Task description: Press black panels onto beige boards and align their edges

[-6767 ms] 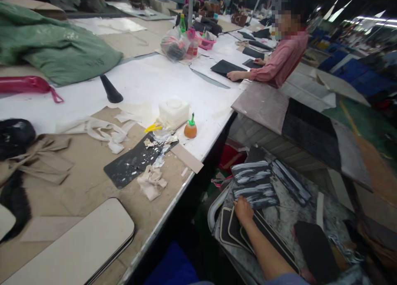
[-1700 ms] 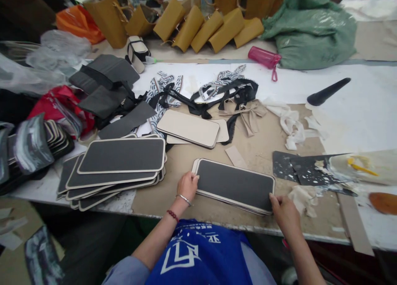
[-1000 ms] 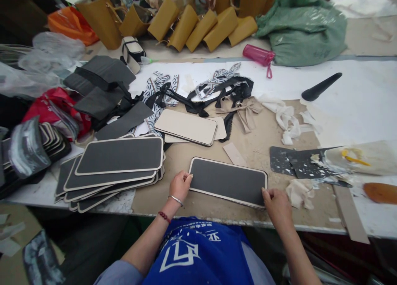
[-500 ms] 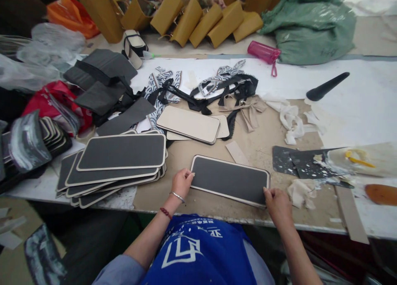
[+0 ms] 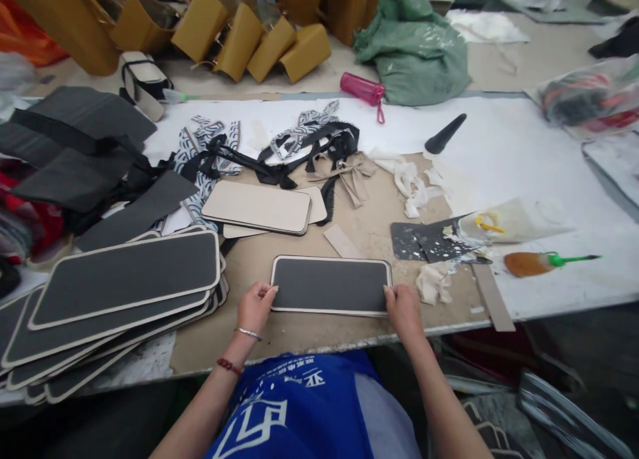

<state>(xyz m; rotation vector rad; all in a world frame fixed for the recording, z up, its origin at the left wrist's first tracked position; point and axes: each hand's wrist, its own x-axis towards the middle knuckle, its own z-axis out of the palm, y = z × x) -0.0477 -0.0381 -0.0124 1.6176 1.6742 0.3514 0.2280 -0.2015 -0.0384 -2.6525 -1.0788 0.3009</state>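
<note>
A dark grey rectangular panel (image 5: 331, 285) with rounded corners and a cream border lies in front of me, near the table's front edge. My left hand (image 5: 255, 307) pinches its left end between thumb and fingers. At the opposite end, my right hand (image 5: 403, 310) grips the panel in the same way. Another edge shows just beneath it, so it may rest on a second piece. To the left is a fanned stack of similar grey panels (image 5: 132, 276). Behind the held panel lie cream-faced panels (image 5: 257, 206).
Black and patterned fabric scraps (image 5: 294, 143) spread behind the panels. On the right are a glue-spattered dark sheet (image 5: 417, 241), an orange bottle with a green nozzle (image 5: 526, 264) and a black tapered tool (image 5: 444, 134). Mustard bags (image 5: 239, 43) and a green sack (image 5: 412, 46) line the back.
My view has swung to the right. The panel between my hands has turned from slanted to nearly parallel with the table's front edge. Both hands keep their hold at its ends.
</note>
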